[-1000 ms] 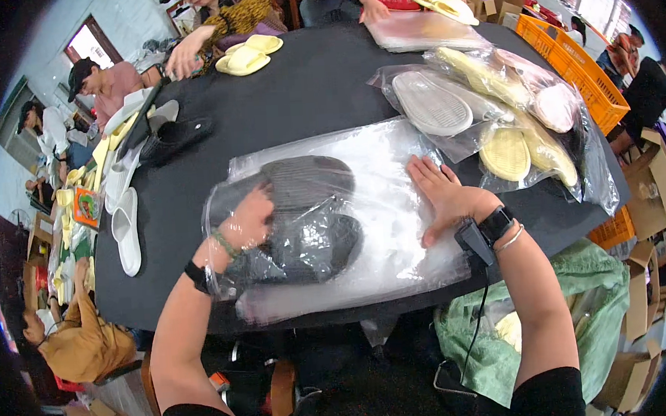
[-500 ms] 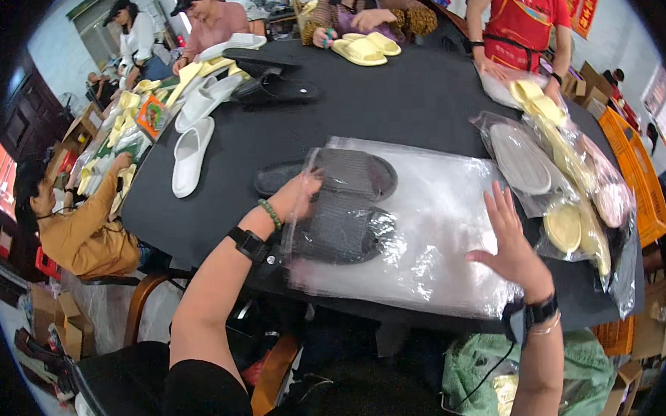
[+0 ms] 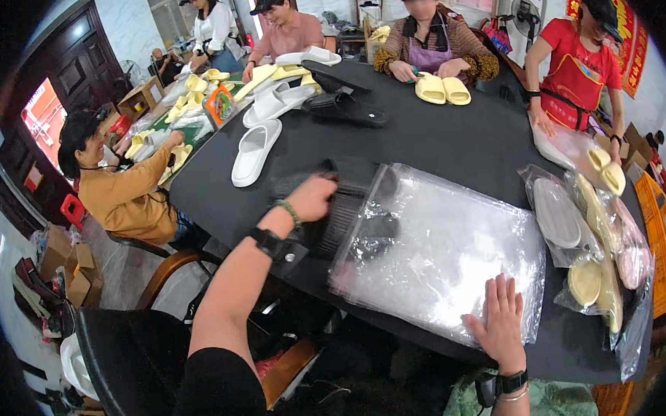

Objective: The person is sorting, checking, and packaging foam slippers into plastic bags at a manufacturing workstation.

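Observation:
My left hand [image 3: 311, 199] is closed, its fingers curled at the edge of a pair of black slippers [image 3: 340, 219], blurred by motion. The slippers lie on the black table beside the left edge of a stack of clear plastic bags [image 3: 441, 236]. A dark patch shows through the film near that edge; whether it is part of a slipper I cannot tell. My right hand [image 3: 500, 316] rests flat on the stack's near right corner, fingers stretched out and holding nothing.
Bagged slippers [image 3: 558, 213] lie along the table's right side. White slippers [image 3: 257, 153] and other black slippers [image 3: 344, 110] stand at the back left. Co-workers sit and stand around; one handles yellow slippers [image 3: 442, 89]. Orange crates [image 3: 659, 241] stand beyond the right edge.
The black slippers have moved left across the bag stack, with my left hand at them. My right hand has come down flat on the bags. The whole view has shifted.

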A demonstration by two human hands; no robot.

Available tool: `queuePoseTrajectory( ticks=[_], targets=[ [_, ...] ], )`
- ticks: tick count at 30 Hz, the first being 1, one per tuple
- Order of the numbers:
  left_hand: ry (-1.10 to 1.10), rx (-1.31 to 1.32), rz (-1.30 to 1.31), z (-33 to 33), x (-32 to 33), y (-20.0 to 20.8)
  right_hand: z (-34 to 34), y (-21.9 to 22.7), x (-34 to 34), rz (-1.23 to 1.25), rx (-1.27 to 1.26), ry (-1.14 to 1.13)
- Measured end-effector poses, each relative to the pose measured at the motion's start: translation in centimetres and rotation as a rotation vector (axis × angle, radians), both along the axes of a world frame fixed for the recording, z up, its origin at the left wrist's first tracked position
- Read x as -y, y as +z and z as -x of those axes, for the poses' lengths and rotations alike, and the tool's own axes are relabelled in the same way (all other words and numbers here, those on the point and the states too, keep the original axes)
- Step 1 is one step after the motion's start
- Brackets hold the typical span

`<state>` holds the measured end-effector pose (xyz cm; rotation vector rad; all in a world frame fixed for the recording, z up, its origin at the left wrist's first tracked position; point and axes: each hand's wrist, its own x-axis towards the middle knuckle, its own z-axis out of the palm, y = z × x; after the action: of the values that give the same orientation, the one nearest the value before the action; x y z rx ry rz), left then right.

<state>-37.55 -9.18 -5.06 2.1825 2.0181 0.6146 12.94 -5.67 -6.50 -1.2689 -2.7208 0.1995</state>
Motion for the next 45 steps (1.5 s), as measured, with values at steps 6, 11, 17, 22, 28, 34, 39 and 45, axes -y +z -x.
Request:
queuePoseTrajectory(
  ticks=[6,11,17,22,28,34,39,45],
  targets=[
    [0.566,-0.270,-0.443,3.0,7.7,5.8,0.6,-0.2,0.0,-0.013,-0.018,0.008],
    [0.787,-0.258,-0.505,-0.2,9.4,10.8,0.0,-0.6,-0.3,-0.038,-0.005,-0.023],
    [0.610,-0.388,-0.617,-5.8,8.4,13.9,0.1,-0.1,0.1,-0.042,-0.006,-0.033],
    [0.393,-0.378,-0.638,-14.0,5.1,14.0,0.2,-0.8,0.2,-0.057,-0.070,-0.032],
    [0.107,-0.258,-0.559,-22.8,0.0,11.6,-0.1,-0.7,0.2,-0.071,-0.051,-0.062],
    [0.095,-0.221,-0.234,-26.1,-5.2,0.0,0.5,-0.3,-0.3,-0.079,-0.058,-0.037],
    [0.072,-0.076,-0.183,-25.7,-5.8,-1.6,0.5,-1.0,-0.3,-0.074,-0.060,-0.080],
    [0.141,-0.155,-0.230,-22.7,-4.8,-2.2,0.6,-0.9,0.0,-0.043,-0.068,-0.089]
  ],
)
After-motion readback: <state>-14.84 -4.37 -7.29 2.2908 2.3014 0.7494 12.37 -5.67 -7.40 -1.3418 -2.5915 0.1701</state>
